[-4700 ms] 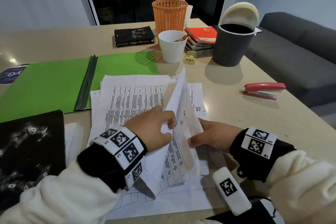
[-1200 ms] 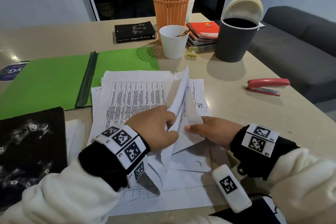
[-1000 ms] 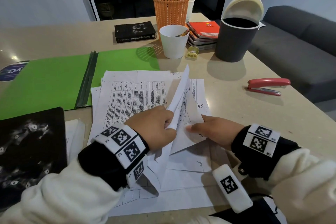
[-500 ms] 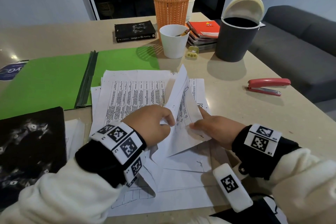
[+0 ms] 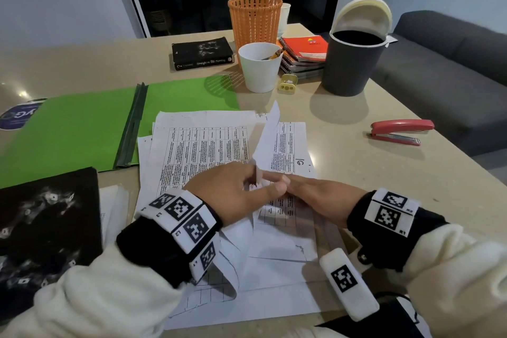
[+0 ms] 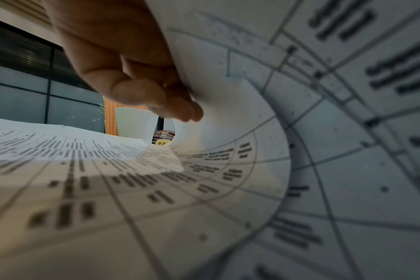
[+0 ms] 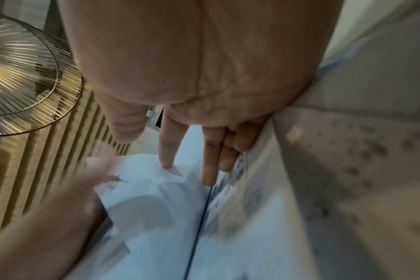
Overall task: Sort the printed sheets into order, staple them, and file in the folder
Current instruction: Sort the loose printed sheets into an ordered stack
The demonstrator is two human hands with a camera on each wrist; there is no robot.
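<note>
A loose pile of printed sheets with tables lies on the table in front of me. My left hand pinches a few lifted sheets by their edge, so they stand up and curl over; the left wrist view shows its fingers curled on that curved paper. My right hand lies flat beside it, its straight fingers touching the sheets under the lifted ones. The open green folder lies at the left. A red stapler lies to the right, apart from both hands.
Behind the pile stand a white cup with a pencil, an orange basket, a black book, stacked notebooks, a yellow sharpener and a dark bin. A black book lies front left.
My left hand has shifted right with the lifted sheets until its thumb meets the right hand's fingertips. The sheets now stand narrower and more folded. The right hand has stayed flat on the pile.
</note>
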